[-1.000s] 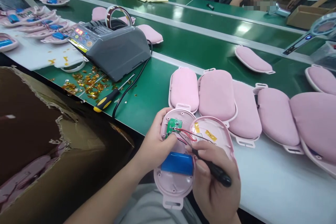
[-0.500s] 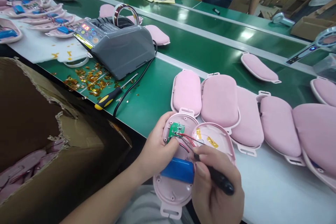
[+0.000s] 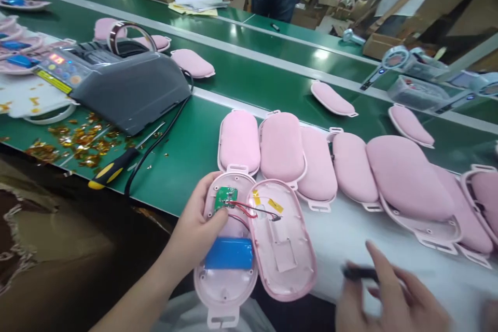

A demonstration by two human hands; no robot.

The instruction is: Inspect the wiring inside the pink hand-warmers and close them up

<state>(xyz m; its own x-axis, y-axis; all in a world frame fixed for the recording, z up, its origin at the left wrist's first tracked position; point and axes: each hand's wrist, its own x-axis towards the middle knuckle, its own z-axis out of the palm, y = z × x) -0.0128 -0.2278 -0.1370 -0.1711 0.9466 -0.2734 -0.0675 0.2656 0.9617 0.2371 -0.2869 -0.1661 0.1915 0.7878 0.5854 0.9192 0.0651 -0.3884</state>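
Note:
My left hand (image 3: 206,223) grips the edge of an open pink shell (image 3: 225,288), its thumb beside a green circuit board (image 3: 225,198). Below the board lies a blue battery (image 3: 229,253). Red and black wires run from the board to the other shell half (image 3: 272,249), which has yellow tape pieces inside. At the lower right, my right hand (image 3: 389,290) is blurred and holds a dark-handled tool (image 3: 361,273), away from the shell.
A row of closed pink cases (image 3: 280,148) lies behind the open shell. A grey tape dispenser (image 3: 132,83), a yellow-black screwdriver (image 3: 112,167) and amber scraps (image 3: 87,140) are at the left. Handheld devices (image 3: 389,62) stand at the right. People are across the table.
My right hand with the tool has moved away from the wires to the right, uncovering the second shell half. The camera view has swung right. My left hand still grips the shell.

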